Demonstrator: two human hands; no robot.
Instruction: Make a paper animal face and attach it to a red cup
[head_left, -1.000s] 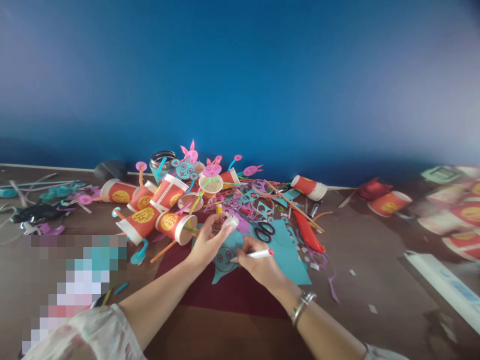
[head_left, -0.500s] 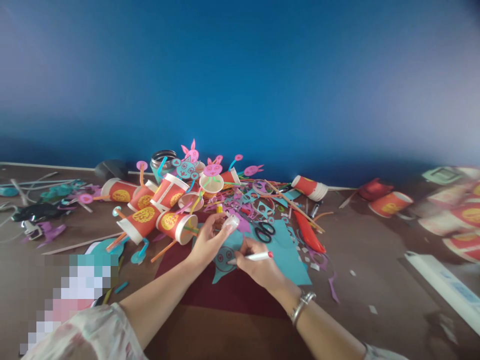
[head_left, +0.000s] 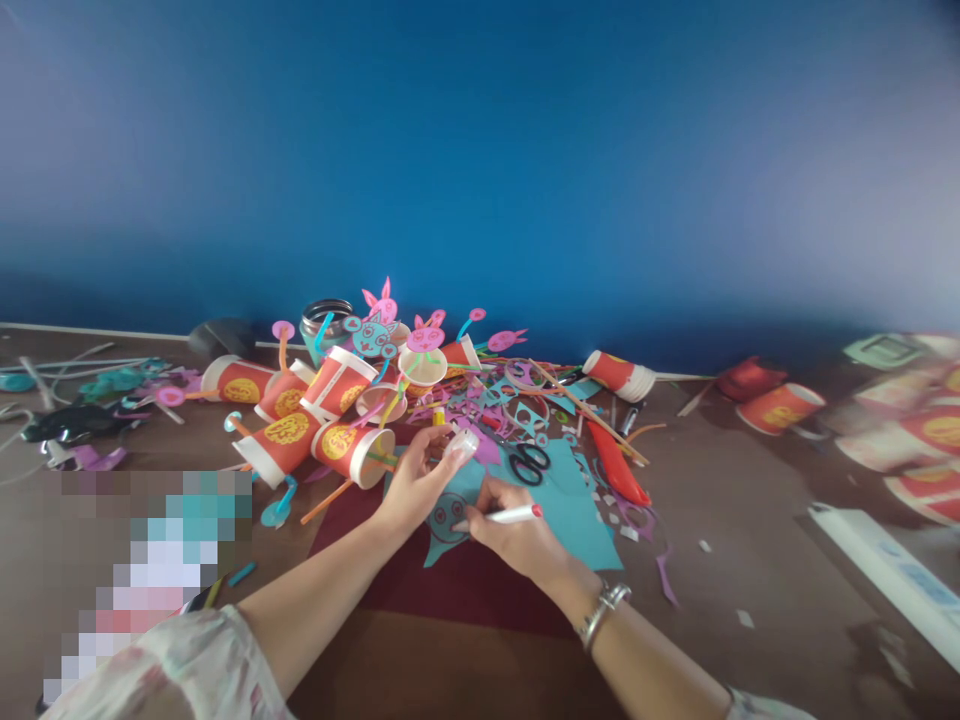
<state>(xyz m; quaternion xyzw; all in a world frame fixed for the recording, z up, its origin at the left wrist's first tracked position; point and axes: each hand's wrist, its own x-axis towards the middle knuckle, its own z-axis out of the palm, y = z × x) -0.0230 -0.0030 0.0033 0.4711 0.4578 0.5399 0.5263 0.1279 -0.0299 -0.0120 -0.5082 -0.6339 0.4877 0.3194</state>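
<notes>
A white marker with a red end (head_left: 517, 514) is gripped in my right hand (head_left: 517, 530). Its tip meets the mouth area of a blue paper cutout (head_left: 448, 535), which has two drawn round eyes and pointed corners. My left hand (head_left: 426, 470) is closed on a small whitish thing (head_left: 465, 444), too unclear to name, just above the cutout. Under the cutout lie a dark red sheet (head_left: 450, 595) and a light blue paper sheet (head_left: 577, 500). Black-handled scissors (head_left: 529, 463) rest on the blue sheet beyond my right hand.
Several red paper cups (head_left: 277, 445) with straws and paper faces are heaped at the left and back. Purple and blue paper scraps (head_left: 525, 400) lie behind the sheets. A red tool or case (head_left: 619, 470) and a white power strip (head_left: 889, 565) are to the right. A blue wall (head_left: 480, 180) stands behind.
The marker and my right hand have shifted slightly left over the cutout's mouth area. My left hand stays in place with the whitish thing.
</notes>
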